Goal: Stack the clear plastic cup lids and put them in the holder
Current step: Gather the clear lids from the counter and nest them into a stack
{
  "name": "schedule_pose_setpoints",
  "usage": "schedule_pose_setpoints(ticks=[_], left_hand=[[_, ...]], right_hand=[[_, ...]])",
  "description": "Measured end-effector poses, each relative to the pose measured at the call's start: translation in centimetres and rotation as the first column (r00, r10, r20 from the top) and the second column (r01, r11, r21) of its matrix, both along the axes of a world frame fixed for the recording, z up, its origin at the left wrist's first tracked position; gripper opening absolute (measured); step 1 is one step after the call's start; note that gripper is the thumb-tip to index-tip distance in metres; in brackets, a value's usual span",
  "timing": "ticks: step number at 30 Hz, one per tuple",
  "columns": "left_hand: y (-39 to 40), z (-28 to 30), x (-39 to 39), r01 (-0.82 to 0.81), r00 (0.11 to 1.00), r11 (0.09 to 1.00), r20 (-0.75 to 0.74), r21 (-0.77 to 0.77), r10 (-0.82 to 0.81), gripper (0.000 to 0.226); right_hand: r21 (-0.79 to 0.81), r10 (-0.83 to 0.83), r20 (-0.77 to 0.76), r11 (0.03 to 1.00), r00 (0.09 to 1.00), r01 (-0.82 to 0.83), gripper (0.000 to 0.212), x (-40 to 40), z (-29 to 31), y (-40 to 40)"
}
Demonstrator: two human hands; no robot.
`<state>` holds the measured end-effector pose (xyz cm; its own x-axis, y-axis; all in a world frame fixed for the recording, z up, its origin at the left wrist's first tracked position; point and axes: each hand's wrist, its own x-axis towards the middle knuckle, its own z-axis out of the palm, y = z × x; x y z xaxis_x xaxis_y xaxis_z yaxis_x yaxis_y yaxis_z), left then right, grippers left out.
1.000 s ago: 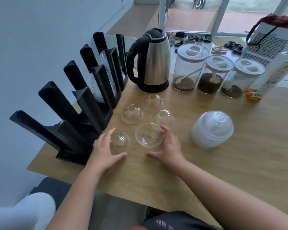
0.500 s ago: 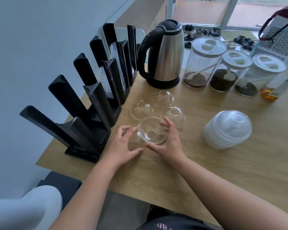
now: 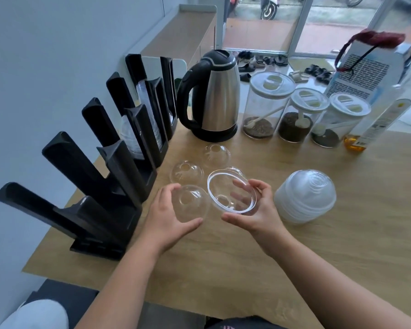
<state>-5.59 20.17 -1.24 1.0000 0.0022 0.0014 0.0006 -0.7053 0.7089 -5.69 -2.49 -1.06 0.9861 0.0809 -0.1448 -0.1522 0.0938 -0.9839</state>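
My right hand (image 3: pixel 259 210) holds a clear dome lid (image 3: pixel 230 194) lifted off the table, tilted with its open side facing me. My left hand (image 3: pixel 169 214) grips a second clear dome lid (image 3: pixel 190 205) just left of it, dome side up. Two more clear dome lids (image 3: pixel 186 172) (image 3: pixel 216 155) sit on the wooden table behind, and a third (image 3: pixel 236 170) peeks out behind the lifted lid. The black slotted holder (image 3: pixel 109 167) stands along the left wall; its far slots carry stacked clear lids (image 3: pixel 152 122).
A stack of frosted dome lids (image 3: pixel 305 195) rests right of my hands. A steel kettle (image 3: pixel 214 105) and three jars (image 3: pixel 266 108) stand at the back, with a bottle (image 3: pixel 375 124) and a paper bag (image 3: pixel 368 70) at far right. The table edge (image 3: pixel 119 283) is near me.
My right hand has lifted its lid off the table and tilted it. My left hand has closed around the other lid, and both lids have come close together.
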Motion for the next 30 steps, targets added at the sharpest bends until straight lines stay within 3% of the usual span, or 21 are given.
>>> schedule_pose_setpoints(ticks=[7, 14, 17, 24, 30], left_hand=[[-5.5, 3.3, 2.6, 0.154, 0.982, 0.976, 0.132, -0.153, -0.134, 0.089], [-14.3, 5.8, 4.8, 0.431, 0.897, 0.888, 0.181, -0.158, -0.403, 0.088], [-17.3, 5.8, 5.4, 0.505, 0.860, 0.850, 0.169, -0.149, -0.481, 0.088], [-21.3, 3.8, 6.2, 0.553, 0.830, 0.828, 0.140, -0.089, -0.540, 0.089], [-21.1, 2.6, 5.9, 0.578, 0.814, 0.815, 0.099, -0.041, -0.572, 0.092]], right_hand=[[0.411, -0.086, -0.074, 0.905, 0.994, 0.109, 0.118, -1.3, 5.4, -5.5], [0.604, -0.274, 0.066, 0.777, 0.959, 0.181, 0.085, -2.9, 8.0, -13.2], [0.615, -0.371, 0.102, 0.753, 0.923, 0.234, 0.067, -3.6, 8.6, -15.5], [0.565, -0.466, 0.142, 0.763, 0.873, 0.315, 0.070, -4.8, 8.2, -17.6], [0.274, -0.451, 0.159, 0.875, 0.878, 0.400, 0.095, -4.3, 8.3, -17.9]])
